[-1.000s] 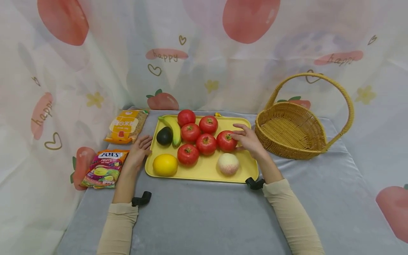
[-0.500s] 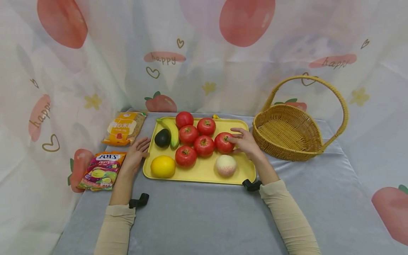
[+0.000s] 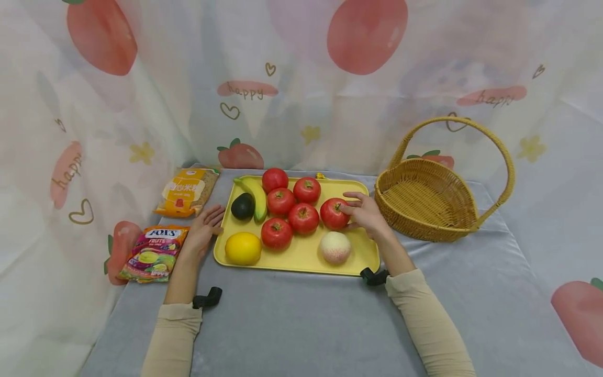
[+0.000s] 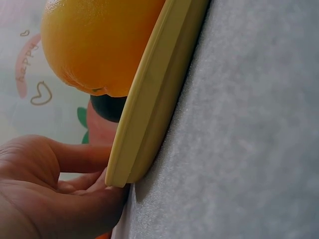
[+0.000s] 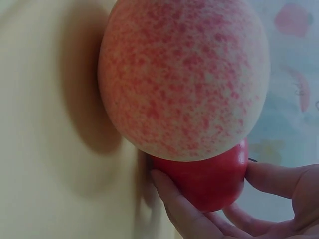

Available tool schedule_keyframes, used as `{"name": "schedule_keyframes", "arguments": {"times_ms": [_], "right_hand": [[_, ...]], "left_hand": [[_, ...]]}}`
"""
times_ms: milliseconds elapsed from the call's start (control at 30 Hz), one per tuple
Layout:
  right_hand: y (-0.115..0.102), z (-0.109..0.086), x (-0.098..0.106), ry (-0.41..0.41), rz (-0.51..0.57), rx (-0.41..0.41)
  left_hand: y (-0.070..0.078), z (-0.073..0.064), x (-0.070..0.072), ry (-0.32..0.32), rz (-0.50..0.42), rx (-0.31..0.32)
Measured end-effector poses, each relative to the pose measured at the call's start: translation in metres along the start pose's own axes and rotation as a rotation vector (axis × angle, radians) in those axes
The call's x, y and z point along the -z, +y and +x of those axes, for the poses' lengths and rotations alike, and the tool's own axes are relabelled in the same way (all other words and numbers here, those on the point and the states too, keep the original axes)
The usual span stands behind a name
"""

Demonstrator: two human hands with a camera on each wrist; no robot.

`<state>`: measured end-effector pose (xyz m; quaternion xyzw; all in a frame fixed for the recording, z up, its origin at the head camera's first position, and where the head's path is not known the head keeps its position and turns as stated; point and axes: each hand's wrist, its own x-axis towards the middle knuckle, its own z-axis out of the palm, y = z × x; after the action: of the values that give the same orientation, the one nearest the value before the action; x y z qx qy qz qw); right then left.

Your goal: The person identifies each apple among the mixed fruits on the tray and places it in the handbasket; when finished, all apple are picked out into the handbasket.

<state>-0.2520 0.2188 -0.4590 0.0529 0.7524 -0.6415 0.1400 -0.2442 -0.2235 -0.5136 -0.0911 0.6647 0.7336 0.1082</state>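
Grey cloth (image 3: 292, 324). On flat yellow tray (image 3: 293, 256), right hand (image 3: 369, 215) grips round red apple (image 3: 331, 213); likely slippery, hold sides. Left hand (image 3: 201, 234) pinches tray.

Pale hanging fabric (image 3: 292, 118) surrounds a grey, cloth-covered desk (image 3: 301, 324). Its print shows large red fruit (image 3: 367, 36), yellow flowers (image 3: 311, 134), outlined hearts (image 3: 230, 111) and the word "happy" (image 3: 246, 90).

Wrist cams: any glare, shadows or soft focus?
Left wrist: bright highlight on the yellow fruit, grey tablecloth soft toward the right edge; right wrist: dark shadow on the yellow tray beside the peach, printed backdrop hazy and out of focus.
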Motion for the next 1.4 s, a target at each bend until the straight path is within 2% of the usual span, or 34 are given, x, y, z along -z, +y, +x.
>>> {"name": "schedule_keyframes", "arguments": {"times_ms": [367,933,1200,1400], "right_hand": [[-0.012,-0.005,0.005,0.008,-0.019,-0.004],[-0.032,-0.011,0.011,-0.005,-0.019,0.032],[-0.036,-0.013,0.019,-0.01,-0.002,0.04],[-0.04,-0.016,0.027,-0.006,-0.008,0.039]], "left_hand": [[-0.001,0.001,0.001,-0.011,-0.02,-0.014],[-0.004,0.002,0.002,-0.016,-0.024,-0.033],[-0.005,0.001,0.002,-0.019,-0.026,-0.043],[-0.005,0.002,0.002,-0.016,-0.026,-0.027]]}}
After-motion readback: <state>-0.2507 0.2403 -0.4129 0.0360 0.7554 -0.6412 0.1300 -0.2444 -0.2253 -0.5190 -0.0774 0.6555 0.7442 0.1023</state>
